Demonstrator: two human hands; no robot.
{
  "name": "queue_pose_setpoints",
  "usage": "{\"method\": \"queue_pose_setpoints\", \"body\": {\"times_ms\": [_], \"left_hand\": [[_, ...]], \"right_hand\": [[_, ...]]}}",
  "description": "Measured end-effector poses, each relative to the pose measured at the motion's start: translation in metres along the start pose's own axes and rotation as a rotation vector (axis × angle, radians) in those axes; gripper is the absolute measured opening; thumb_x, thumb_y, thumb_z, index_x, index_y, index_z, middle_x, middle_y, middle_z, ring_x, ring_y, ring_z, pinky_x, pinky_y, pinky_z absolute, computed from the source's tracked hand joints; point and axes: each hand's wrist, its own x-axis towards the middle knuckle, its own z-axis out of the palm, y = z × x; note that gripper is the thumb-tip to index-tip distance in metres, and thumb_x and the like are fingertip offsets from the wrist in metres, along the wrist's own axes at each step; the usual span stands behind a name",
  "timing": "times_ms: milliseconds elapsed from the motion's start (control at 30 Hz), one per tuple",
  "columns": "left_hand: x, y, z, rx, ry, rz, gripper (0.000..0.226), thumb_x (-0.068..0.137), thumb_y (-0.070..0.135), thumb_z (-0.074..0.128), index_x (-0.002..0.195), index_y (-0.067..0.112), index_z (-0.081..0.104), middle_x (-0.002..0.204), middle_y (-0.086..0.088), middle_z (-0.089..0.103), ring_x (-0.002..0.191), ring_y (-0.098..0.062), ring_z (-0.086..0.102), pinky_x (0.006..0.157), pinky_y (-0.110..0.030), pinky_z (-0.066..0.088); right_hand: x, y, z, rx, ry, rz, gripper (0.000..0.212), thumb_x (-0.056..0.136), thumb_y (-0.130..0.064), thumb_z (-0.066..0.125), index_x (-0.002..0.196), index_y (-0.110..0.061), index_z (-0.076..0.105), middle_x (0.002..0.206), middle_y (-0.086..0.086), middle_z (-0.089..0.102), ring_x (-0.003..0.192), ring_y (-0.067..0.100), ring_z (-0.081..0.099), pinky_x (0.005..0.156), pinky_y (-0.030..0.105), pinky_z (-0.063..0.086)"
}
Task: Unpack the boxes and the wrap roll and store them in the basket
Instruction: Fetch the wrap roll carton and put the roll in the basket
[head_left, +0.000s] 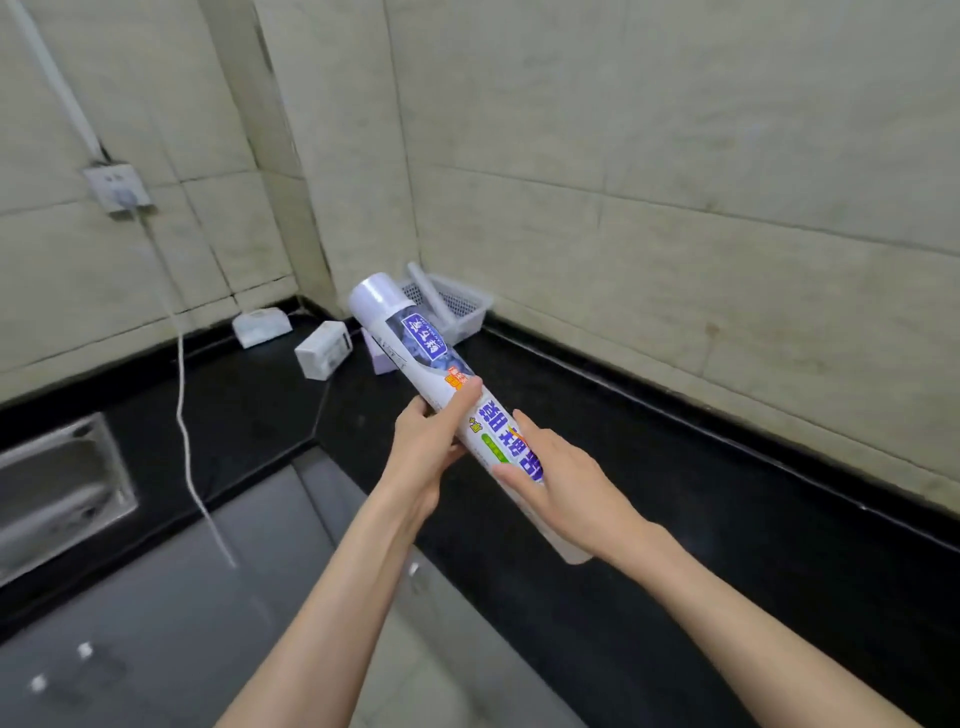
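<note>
Black polished L-shaped stone surface (649, 467) runs along two tiled walls, with a steel sink (57, 488) set into it at far left. In the corner stands one white perforated plastic basket (467, 301); a pale tube-like item leans inside it, identity unclear. One long white wrap roll in printed blue-and-orange plastic sleeve (415, 353) is held in the air over the surface, tilted, its far end pointing toward the basket. Three small boxes lie on the surface near the corner: one white box (261, 326), one white box with dark print (324, 349), and one pale lilac box (382, 358) partly hidden behind the roll. Left hand (428, 447) is clamped around the roll's middle; right hand (553, 493) is closed on its near end. Judgement: the roll-unpacking step is in hand, sleeve still on. Next move calls for pulling the sleeve off, then placing the roll into the basket.
</note>
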Motion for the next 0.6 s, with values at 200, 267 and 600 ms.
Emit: {"method": "queue_pose_setpoints", "body": {"times_ms": [200,267,600], "left_hand": [[0.067,0.005,-0.074,-0.027,0.066,0.026,0.032,0.079,0.027,0.068,0.105,0.009,0.061,0.093,-0.006,0.073,0.078,-0.013,0.071,0.061,-0.019,0.055],[0.094,0.005,-0.091,-0.029,0.054,0.023,0.033,0.081,0.026,0.066,0.106,0.007,0.061,0.092,-0.005,0.073,0.077,-0.012,0.071,0.064,-0.019,0.055],[0.254,0.004,-0.152,-0.128,-0.005,-0.069,0.021,0.081,0.020,0.064,0.098,0.007,0.064,0.085,-0.001,0.077,0.081,-0.011,0.071,0.066,-0.021,0.056]], "right_hand": [[0.095,-0.021,0.029,0.290,-0.196,-0.009,0.035,0.081,-0.043,0.062,0.115,-0.032,0.059,0.101,-0.005,0.071,0.090,0.012,0.065,0.080,0.025,0.049],[0.129,-0.021,0.039,0.351,-0.256,0.036,0.031,0.074,-0.046,0.068,0.103,-0.036,0.066,0.090,-0.009,0.073,0.076,0.003,0.067,0.069,0.018,0.051],[0.299,-0.005,0.073,0.462,-0.460,0.158,0.024,0.076,-0.035,0.072,0.095,-0.021,0.069,0.084,-0.004,0.074,0.068,0.007,0.070,0.064,0.021,0.055]]}}
